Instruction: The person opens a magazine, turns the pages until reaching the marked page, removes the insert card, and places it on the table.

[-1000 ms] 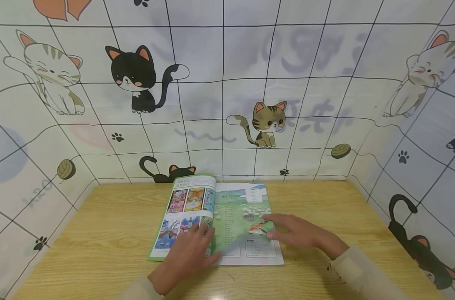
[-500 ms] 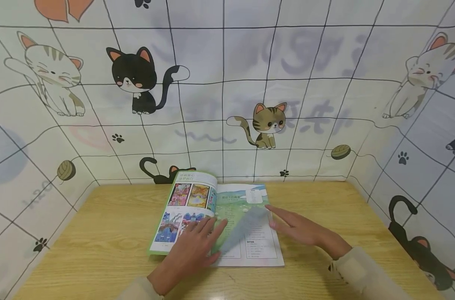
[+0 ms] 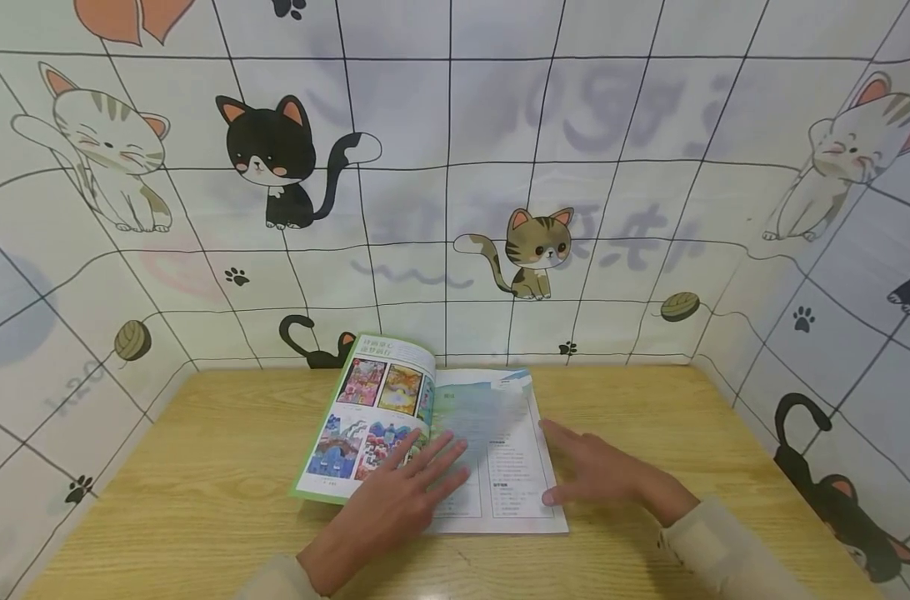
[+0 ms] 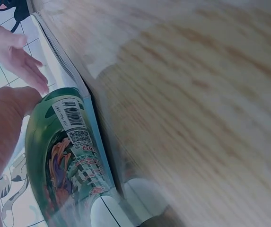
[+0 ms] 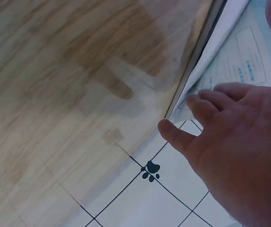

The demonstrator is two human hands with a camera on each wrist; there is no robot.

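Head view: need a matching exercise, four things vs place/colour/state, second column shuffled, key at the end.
Things
1. book
2. left hand
3. right hand
4. table

Place, colour or state
A. at the book's right edge
B. yellowish wood
C. printed, opened partway through
D. over the lower part of the book's fold

Pairs: 1-C, 2-D, 3-A, 4-B

enclosed workspace, room type unclear, wood-grain tabletop [image 3: 222, 450], grid-lined walls [image 3: 398, 104] on three sides, printed cartoon cats [image 3: 271, 154]
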